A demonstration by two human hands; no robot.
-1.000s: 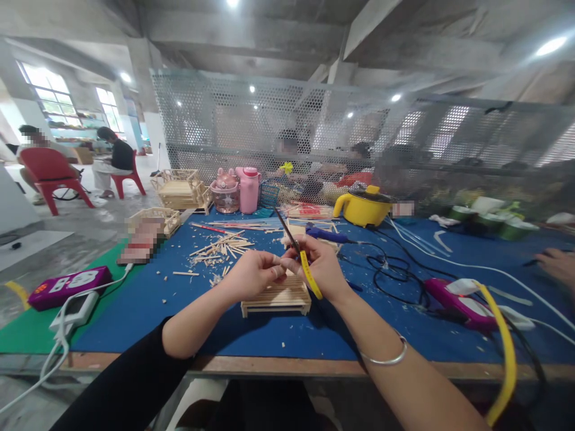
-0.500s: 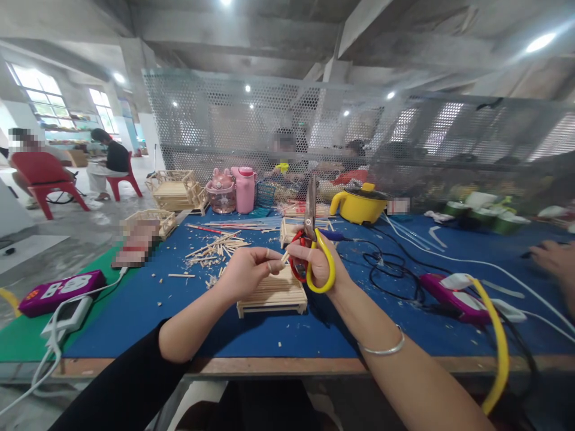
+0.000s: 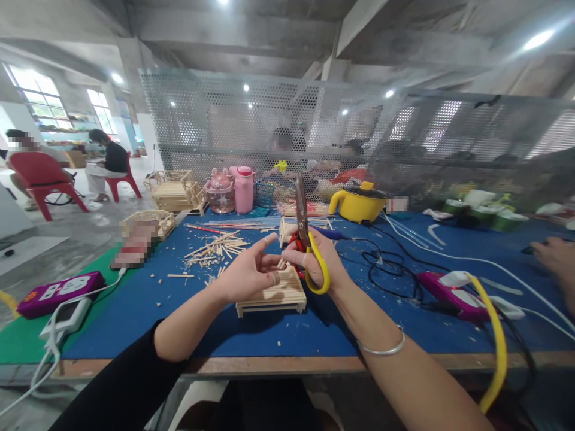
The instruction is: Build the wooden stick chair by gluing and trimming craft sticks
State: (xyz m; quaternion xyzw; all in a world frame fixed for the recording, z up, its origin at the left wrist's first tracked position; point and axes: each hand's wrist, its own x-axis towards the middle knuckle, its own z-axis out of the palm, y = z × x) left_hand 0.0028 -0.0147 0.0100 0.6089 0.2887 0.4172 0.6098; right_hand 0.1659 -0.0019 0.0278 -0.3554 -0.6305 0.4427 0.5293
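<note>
Slatted frame [image 3: 272,296] below left hand [image 3: 246,273], scissors [image 3: 302,222] in right hand [image 3: 330,258]

Ceiling lamps [image 3: 538,39] glare high above the fingers [image 3: 263,245]; 2 windows [image 3: 36,90] far to their left wash out; far right blurs.

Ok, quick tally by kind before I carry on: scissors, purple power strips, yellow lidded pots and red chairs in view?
Scissors, in the right hand: 1
Purple power strips: 2
Yellow lidded pot: 1
Red chairs: 2
Total: 6
</note>
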